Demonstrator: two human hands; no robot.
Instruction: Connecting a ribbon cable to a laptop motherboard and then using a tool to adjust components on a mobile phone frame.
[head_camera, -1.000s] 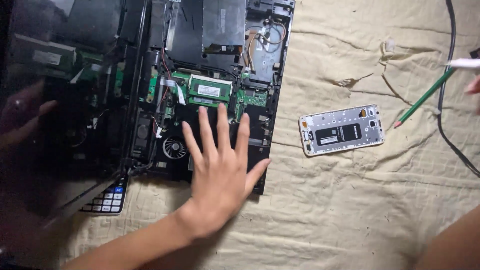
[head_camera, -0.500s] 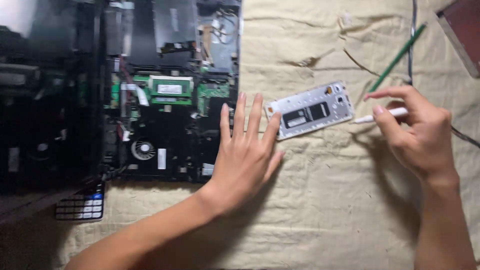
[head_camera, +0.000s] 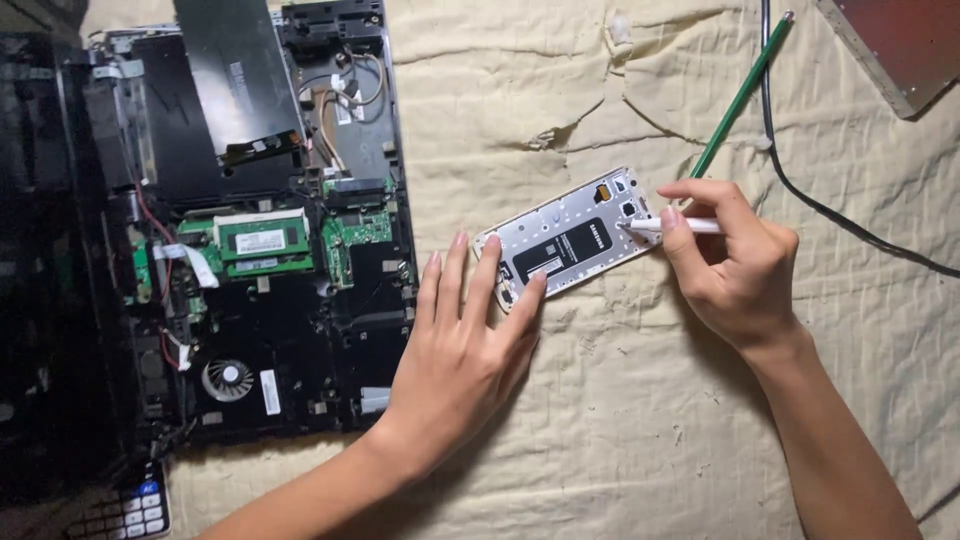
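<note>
A wrinkled cream cloth (head_camera: 620, 420) covered the work surface. Nearest the camera, the left hand (head_camera: 465, 350) lay flat and open on the cloth, its fingertips (head_camera: 491, 243) touching the lower-left end of one opened phone (head_camera: 572, 245). The phone lay back-plate up, its long axis running from lower left to upper right. Just right of the phone, the right hand (head_camera: 735, 265) was closed around one white tool (head_camera: 672, 226), whose tip touched the phone's upper-right end, near the camera cutout. Left of the phone lay one opened laptop (head_camera: 260, 230), showing one fan (head_camera: 226, 380). Beyond the phone lay one green pencil (head_camera: 742, 95), one black cable (head_camera: 800, 190), and a red board (head_camera: 905, 45).
</note>
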